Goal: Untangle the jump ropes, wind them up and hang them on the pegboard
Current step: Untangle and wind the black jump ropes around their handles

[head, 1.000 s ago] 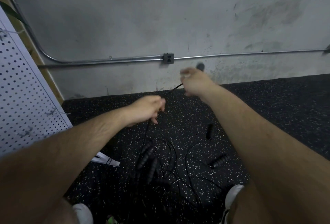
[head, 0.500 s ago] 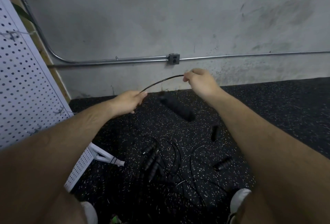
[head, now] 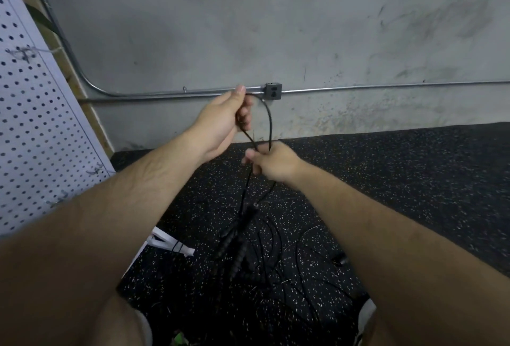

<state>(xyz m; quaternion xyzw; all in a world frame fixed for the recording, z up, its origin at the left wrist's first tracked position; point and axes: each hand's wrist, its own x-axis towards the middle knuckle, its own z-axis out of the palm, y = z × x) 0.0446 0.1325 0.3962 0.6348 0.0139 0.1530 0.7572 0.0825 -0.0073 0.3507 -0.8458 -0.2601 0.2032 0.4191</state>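
- The pegboard [head: 41, 125] stands at the left, small wire hooks [head: 95, 172] on its face; no rope hangs there, so I judge the hanging step not yet reached.
- Your left hand [head: 220, 122] is raised before the grey wall [head: 193, 28], fingers curled round the top of one jump rope [head: 270, 119], thumb upward; it seems to serve as the anchor round which a coil can form.
- The rope leaves that hand to the right and bends down in a single loop; held high like this, it stays apart from the pile below.
- Your right hand [head: 271, 162], just below and right of the left, pinches the loop's two strands together between thumb and fingers; that grip appears to close off a first turn.
- Under the hands two ribbed handles [head: 234, 246] dangle side by side, seemingly on this rope; whether they touch the floor I cannot tell.
- The other ropes [head: 298, 263] lie tangled on the speckled floor mat [head: 414, 180], near your feet and right of the handles; pulling upward could drag them along.
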